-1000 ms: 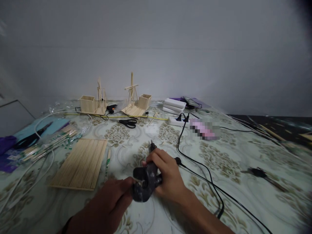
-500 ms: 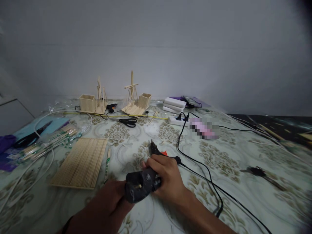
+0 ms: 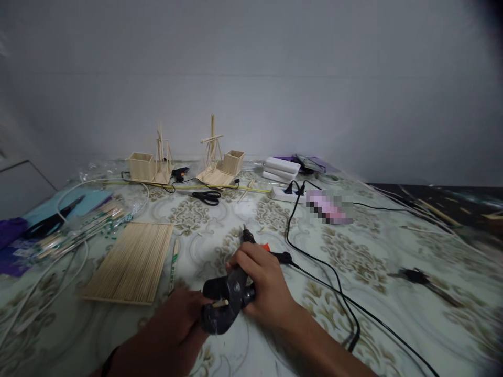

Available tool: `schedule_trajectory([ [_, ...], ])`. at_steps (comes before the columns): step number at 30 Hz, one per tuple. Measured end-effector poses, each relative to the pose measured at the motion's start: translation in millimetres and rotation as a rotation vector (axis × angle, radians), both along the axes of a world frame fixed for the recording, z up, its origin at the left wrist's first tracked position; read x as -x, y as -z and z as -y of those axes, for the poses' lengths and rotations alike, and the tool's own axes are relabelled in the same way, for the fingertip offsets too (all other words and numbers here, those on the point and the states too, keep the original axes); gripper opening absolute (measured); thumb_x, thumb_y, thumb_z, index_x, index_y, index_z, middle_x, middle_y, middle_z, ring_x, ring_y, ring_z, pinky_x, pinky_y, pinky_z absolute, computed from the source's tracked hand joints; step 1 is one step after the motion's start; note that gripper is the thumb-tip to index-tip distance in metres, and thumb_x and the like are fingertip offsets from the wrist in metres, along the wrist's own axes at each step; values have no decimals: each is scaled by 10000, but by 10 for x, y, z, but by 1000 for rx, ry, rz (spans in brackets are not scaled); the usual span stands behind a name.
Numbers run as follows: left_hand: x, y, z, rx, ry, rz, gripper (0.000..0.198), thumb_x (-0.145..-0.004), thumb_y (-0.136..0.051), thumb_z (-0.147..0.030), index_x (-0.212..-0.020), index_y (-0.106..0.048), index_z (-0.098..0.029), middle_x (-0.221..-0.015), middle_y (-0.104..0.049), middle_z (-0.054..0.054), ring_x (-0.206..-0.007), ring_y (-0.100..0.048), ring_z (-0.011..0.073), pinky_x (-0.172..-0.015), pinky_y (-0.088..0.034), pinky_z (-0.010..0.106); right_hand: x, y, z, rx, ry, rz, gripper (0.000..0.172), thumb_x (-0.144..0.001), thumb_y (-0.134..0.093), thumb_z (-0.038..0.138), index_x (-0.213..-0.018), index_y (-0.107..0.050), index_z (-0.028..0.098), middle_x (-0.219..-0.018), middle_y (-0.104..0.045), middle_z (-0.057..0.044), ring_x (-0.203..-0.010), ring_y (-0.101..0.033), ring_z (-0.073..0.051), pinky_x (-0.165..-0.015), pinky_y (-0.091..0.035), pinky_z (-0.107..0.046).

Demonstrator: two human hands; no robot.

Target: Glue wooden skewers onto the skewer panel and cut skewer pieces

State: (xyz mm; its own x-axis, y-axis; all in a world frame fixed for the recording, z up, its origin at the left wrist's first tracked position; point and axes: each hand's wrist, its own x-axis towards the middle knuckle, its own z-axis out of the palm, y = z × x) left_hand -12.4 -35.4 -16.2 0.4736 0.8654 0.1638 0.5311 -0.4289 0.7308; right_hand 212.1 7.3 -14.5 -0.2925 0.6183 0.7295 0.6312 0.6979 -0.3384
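Note:
My right hand (image 3: 263, 285) is wrapped round a black hot glue gun (image 3: 230, 296) lying low over the patterned tablecloth, its nozzle pointing away from me. A black cord (image 3: 330, 283) runs from the gun to the right. My left hand (image 3: 176, 324) is closed at the rear of the gun, pinching a short pale stick (image 3: 220, 303) that pokes into the gun's back end.
A flat mat of wooden sticks (image 3: 131, 262) lies to the left, with loose sticks and white cable beyond. Two small stick models (image 3: 151, 165) (image 3: 220, 165), black scissors (image 3: 207, 197), a white power strip (image 3: 285, 195) and white boxes (image 3: 281, 169) stand farther back.
The glue gun has tilted and shifted slightly left in my right hand. My left hand has moved up to its rear, where a pale stick now shows.

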Motion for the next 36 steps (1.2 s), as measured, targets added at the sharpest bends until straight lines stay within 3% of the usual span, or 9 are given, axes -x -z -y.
schedule_trajectory([
  [5,-11,-58,-13,24,12,-31,278,-982,-545,-273,-1068,-809,-268,-1011,-832,68,-910,-756,233,-834,-630,319,21,8,-1,-2,11,0,262,-985,-564,197,-732,-505,232,-671,-518,9,-580,-483,-155,-572,-324,-309],
  [9,-35,-143,-21,43,-14,-19,272,-994,-548,-311,-1007,-814,-253,-947,-826,75,-852,-756,233,-788,-628,306,24,5,0,4,31,6,242,-979,-567,200,-744,-521,228,-682,-531,4,-585,-500,-157,-576,-338,-307],
  [17,-37,-128,-12,-10,-3,-48,281,-1003,-530,-294,-1044,-808,-270,-958,-833,63,-844,-761,221,-782,-629,301,17,-4,14,-12,29,-22,150,-941,-589,198,-792,-578,214,-730,-573,-15,-621,-537,-167,-592,-361,-305],
  [23,-40,-145,-25,-21,31,-87,316,-1000,-498,-271,-1020,-812,-249,-1006,-846,76,-896,-781,236,-809,-628,315,17,-18,11,-13,50,0,289,-979,-557,196,-697,-507,228,-643,-513,15,-540,-461,-142,-543,-304,-304],
  [29,-11,-43,14,36,-90,-29,301,-1019,-539,-402,-1019,-809,-270,-972,-826,63,-846,-767,221,-762,-628,290,-25,8,12,18,3,16,64,-780,-583,173,-752,-572,229,-607,-520,30,-499,-470,-144,-516,-273,-307],
  [32,9,-25,8,43,-113,-40,336,-1030,-528,-443,-981,-812,-269,-952,-817,47,-846,-753,217,-755,-614,281,-40,43,2,15,0,-1,88,-703,-578,158,-743,-553,233,-592,-531,40,-480,-486,-136,-509,-286,-296],
  [36,-17,-94,-17,19,-111,-22,379,-1060,-486,-454,-991,-810,-270,-940,-814,34,-864,-734,209,-790,-597,274,-34,67,-21,16,9,-28,133,-714,-567,121,-732,-509,239,-582,-531,47,-465,-484,-126,-510,-298,-281],
])
